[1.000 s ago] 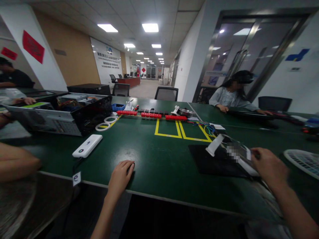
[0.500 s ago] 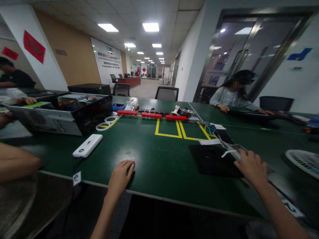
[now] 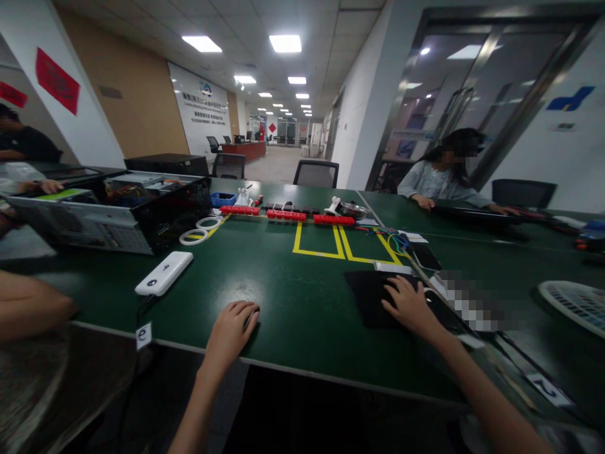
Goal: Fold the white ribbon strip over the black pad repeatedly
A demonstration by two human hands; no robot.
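Black pad (image 3: 365, 301) beneath right hand (image 3: 410, 305)

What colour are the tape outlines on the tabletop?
Yellow tape outlines, clearest in the head view.

The power bank (image 3: 164, 273) lies left of the mat (image 3: 367, 295) on the table (image 3: 302, 315).

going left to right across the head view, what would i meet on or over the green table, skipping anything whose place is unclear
white power bank → left hand → middle red strip → right-hand red strip → right hand → white slatted basket
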